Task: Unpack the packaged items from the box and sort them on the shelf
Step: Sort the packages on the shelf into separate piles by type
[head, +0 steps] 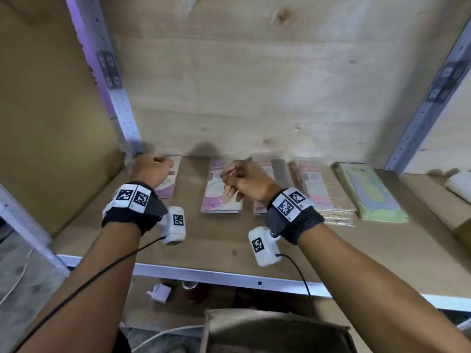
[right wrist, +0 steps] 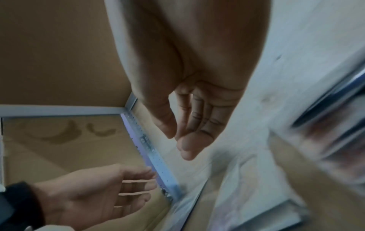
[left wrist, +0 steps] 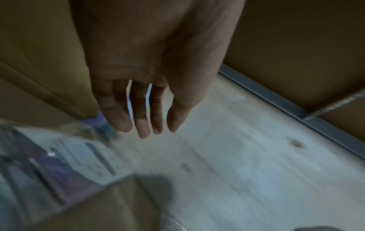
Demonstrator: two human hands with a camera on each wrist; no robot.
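Flat packs lie in a row on the cardboard-lined shelf (head: 254,240). From left to right they are a purple-pink pack (head: 170,186), a pink pack (head: 216,197), a part-hidden stack (head: 279,169), a pink stack (head: 317,186) and a green stack (head: 370,193). My left hand (head: 155,166) hovers over the leftmost pack, fingers straight and empty (left wrist: 150,126). That blurred pack (left wrist: 59,164) shows below the fingers in the left wrist view. My right hand (head: 237,178) hangs over the pink pack with loosely curled fingers, holding nothing (right wrist: 179,140). The box's rim (head: 275,327) shows at the bottom.
Perforated metal uprights (head: 114,98) (head: 430,103) flank the bay, with a plywood back wall (head: 254,85) and a cardboard panel (head: 51,123) on the left. A white object (head: 458,186) lies far right. A white plug (head: 159,293) sits below the front rail (head: 229,276).
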